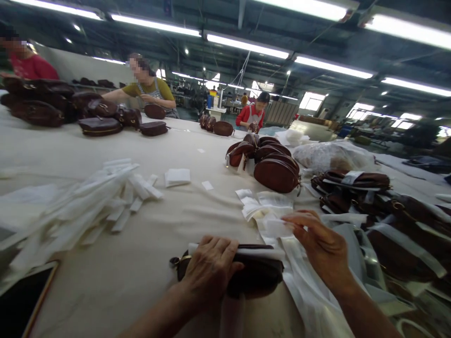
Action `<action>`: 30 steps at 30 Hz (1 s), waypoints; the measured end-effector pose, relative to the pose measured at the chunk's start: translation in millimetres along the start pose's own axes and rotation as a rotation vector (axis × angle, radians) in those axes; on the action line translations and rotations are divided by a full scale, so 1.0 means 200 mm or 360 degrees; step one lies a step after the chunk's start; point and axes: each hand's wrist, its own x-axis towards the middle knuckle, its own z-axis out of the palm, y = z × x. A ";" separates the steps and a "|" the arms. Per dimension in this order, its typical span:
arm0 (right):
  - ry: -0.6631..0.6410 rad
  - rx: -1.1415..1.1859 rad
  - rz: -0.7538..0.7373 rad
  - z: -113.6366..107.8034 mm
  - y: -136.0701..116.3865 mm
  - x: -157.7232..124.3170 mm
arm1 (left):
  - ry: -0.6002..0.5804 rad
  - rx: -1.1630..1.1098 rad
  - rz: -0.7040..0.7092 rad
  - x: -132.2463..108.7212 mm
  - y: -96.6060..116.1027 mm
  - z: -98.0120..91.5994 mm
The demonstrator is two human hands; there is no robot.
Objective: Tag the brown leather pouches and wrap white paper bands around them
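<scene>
A small dark brown leather bag [259,279] lies on the table in front of me, a white paper strip along its top. My left hand [210,267] is wrapped over its left half, thumb against the front side. To the right, my right hand [319,244] pinches the edge of a small white paper piece [276,228] between thumb and fingers. Beneath that piece are more small white sheets [252,206] and long white strips [313,286]. A pale strip hangs below the bag; where it is fastened I cannot tell.
White paper strips [88,206] are heaped at left, near a phone [24,300]. Finished-looking brown bags [276,173] stand farther back, with more wrapped bags [405,249] at right. Several co-workers, one in a yellow-green top [165,89], work across the table [169,145].
</scene>
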 end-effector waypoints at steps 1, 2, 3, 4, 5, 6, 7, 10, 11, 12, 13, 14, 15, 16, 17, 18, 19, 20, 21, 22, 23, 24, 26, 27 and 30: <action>-0.0028 0.0162 -0.0173 -0.03 -0.11 0.00 | -0.0014 0.0004 -0.0007 0.00 0.00 0.00; -0.0108 0.0275 -0.0313 -0.06 -0.21 0.00 | -0.0029 0.0009 -0.0016 0.00 0.00 0.00; -0.0185 0.0367 -0.0425 -0.08 -0.29 -0.01 | -0.0043 0.0010 -0.0022 0.00 0.00 0.00; -0.0263 0.0410 -0.0505 -0.10 -0.34 -0.01 | -0.0046 0.0008 -0.0028 0.00 0.00 0.00; -0.0333 0.0419 -0.0563 -0.10 -0.37 -0.01 | -0.0052 0.0004 -0.0028 0.00 -0.01 0.00; -0.0388 0.0403 -0.0591 -0.09 -0.38 -0.01 | -0.0071 0.0003 -0.0021 0.00 -0.01 0.00; -0.0423 0.0378 -0.0591 -0.08 -0.36 -0.01 | -0.0094 0.0006 -0.0012 0.00 -0.01 -0.01; -0.0420 0.0347 -0.0425 0.01 -0.25 0.00 | -0.0189 0.0014 -0.0008 0.00 -0.02 -0.02; -0.0400 0.0372 -0.0336 0.05 -0.21 0.00 | -0.0211 0.0002 -0.0017 0.00 -0.02 -0.03; -0.0378 0.0406 -0.0253 0.08 -0.18 0.00 | -0.0211 -0.0014 -0.0027 0.00 -0.02 -0.03; -0.0361 0.0442 -0.0190 0.10 -0.15 0.00 | -0.0203 -0.0031 -0.0029 0.00 -0.02 -0.03; -0.0356 0.0476 -0.0142 0.13 -0.12 0.00 | -0.0192 -0.0044 -0.0024 -0.01 -0.01 -0.04; -0.0362 0.0507 -0.0109 0.15 -0.11 0.00 | -0.0174 -0.0050 -0.0013 -0.01 -0.01 -0.03; -0.0383 0.0528 -0.0078 0.17 -0.09 0.00 | -0.0159 -0.0053 -0.0002 -0.01 -0.01 -0.03; -0.0419 0.0542 -0.0051 0.18 -0.08 0.01 | -0.0142 -0.0058 0.0004 -0.02 -0.01 -0.03; -0.0475 0.0546 -0.0025 0.20 -0.06 0.02 | -0.0122 -0.0072 0.0007 -0.02 -0.01 -0.02; -0.0540 0.0546 0.0002 0.21 -0.04 0.03 | -0.0088 -0.0100 0.0010 -0.03 -0.01 -0.02; -0.0617 0.0550 0.0029 0.23 -0.02 0.04 | -0.0027 -0.0135 0.0004 -0.03 -0.01 -0.01; -0.0694 0.0561 0.0048 0.24 0.00 0.05 | 0.0053 -0.0170 -0.0007 -0.03 -0.01 -0.01; -0.0770 0.0576 0.0059 0.25 0.02 0.07 | 0.0140 -0.0200 -0.0020 -0.04 -0.01 0.00; -0.0844 0.0589 0.0063 0.26 0.04 0.09 | 0.0222 -0.0218 -0.0028 -0.04 -0.02 0.00; -0.0929 0.0600 0.0073 0.27 0.06 0.10 | 0.0266 -0.0223 -0.0017 -0.04 -0.02 0.00; -0.1108 0.0614 0.0106 0.29 0.10 0.14 | 0.0222 -0.0194 0.0056 -0.03 -0.03 -0.01; -0.1190 0.0622 0.0128 0.30 0.11 0.15 | 0.0155 -0.0175 0.0108 -0.03 -0.03 -0.02; -0.1377 0.0672 0.0189 0.34 0.16 0.17 | 0.0007 -0.0166 0.0167 -0.02 -0.04 -0.03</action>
